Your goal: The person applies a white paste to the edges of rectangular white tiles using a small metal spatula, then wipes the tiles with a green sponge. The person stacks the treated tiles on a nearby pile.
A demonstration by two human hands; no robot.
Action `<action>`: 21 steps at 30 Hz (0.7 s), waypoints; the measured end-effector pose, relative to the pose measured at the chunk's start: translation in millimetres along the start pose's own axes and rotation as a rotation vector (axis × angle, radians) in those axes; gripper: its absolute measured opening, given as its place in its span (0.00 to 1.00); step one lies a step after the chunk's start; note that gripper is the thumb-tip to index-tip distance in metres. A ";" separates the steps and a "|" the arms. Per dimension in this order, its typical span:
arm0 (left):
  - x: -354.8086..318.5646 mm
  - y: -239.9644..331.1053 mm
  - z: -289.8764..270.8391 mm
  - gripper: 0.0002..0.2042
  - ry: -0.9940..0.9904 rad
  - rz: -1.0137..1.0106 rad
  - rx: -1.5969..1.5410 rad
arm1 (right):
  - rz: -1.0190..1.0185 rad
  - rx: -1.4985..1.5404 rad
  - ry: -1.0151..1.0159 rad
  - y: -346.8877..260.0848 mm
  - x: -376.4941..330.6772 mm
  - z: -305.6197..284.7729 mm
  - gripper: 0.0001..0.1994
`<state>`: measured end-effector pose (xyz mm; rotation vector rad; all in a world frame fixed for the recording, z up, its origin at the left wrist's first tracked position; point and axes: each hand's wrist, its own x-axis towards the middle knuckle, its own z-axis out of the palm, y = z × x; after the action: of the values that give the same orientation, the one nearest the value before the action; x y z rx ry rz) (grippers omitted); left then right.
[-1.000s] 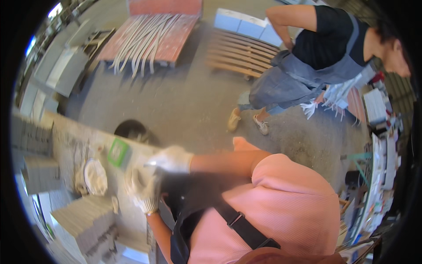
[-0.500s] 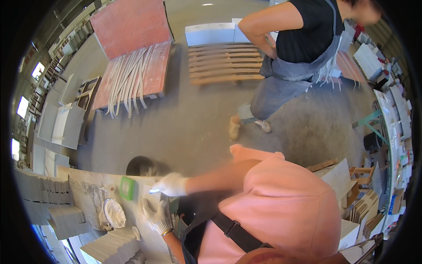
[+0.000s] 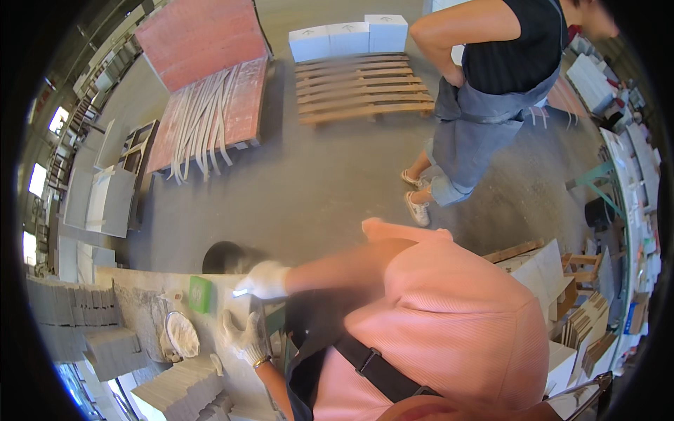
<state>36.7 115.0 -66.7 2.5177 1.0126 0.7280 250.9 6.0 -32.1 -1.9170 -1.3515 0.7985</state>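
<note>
My right hand, in a white glove, reaches across the front of the worktable. Its fingers are closed on a small whitish object, blurred and too small to name. Just below it is my left hand, gloved, with a bracelet at the wrist. Thumb and fingers are spread apart over the tabletop, holding nothing that I can see. Beyond the hands lie a green block and a round dish of pale material. Several grey slabs are stacked beside my left hand.
More grey stacks stand at the table's far left. A dark bucket sits on the floor by the table. A co-worker stands at upper right, near a wooden pallet and a red platform with pale straps.
The co-worker has stepped to the right, uncovering more of the pallet and white boxes. My right hand has shifted slightly left and up, still holding the small object. My left hand stays spread.
</note>
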 end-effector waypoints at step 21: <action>4.8 20.4 1.0 0.36 -0.032 -0.099 -0.070 | -0.181 0.344 0.033 1.1 -9.7 5.9 0.11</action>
<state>51.3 104.2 -56.3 2.3937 1.0727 0.6799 244.2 -2.6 -35.4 -1.5134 -1.2551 0.8434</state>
